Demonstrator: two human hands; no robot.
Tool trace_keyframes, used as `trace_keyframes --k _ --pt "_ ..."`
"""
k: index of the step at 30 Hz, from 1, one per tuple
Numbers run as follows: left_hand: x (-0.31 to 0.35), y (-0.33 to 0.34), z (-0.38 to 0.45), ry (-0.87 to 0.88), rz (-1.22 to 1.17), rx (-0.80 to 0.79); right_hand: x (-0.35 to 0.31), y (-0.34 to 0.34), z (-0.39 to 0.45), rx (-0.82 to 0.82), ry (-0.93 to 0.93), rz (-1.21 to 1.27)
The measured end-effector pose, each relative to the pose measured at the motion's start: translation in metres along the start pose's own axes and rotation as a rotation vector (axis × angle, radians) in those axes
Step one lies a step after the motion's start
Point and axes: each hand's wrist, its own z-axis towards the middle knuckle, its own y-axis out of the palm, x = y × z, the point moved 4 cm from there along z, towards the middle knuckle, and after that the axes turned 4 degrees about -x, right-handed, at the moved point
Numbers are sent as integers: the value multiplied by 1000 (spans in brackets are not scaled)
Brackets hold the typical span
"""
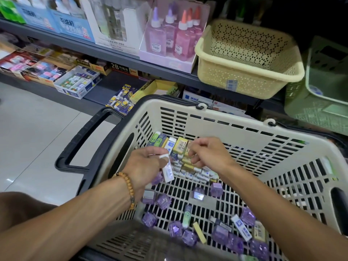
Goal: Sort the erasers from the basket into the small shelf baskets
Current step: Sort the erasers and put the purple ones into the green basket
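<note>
A cream shopping basket [235,127] with black handles holds several erasers: a pile of white, yellow and green ones [180,147] at its far side and purple-wrapped ones [163,201] scattered over its floor. My left hand [145,166] is inside the basket, shut on a white eraser [167,171] in a blue-printed sleeve. My right hand [207,153] hovers over the pile with fingers curled and pinched; whether it holds an eraser is hidden. A small cream perforated basket [246,80] stands empty on the shelf above, a green one [320,102] to its right.
The upper shelf carries pink glue bottles [175,36] and boxed goods. On the lower shelf lie open eraser boxes [77,82] and a yellow box [156,89]. Pale tiled floor [33,129] lies at the left.
</note>
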Motion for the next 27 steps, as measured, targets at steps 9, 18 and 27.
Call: trace_keyframes --k 9,18,27 --pt "-14 42 -2 51 179 -325 23 -20 -71 -259 62 -105" --pt "-96 108 23 246 1421 -761 41 -76 -96 -115 -22 -206" --pt "-122 138 16 452 1485 -849 22 -81 -88 -71 -151 -289"
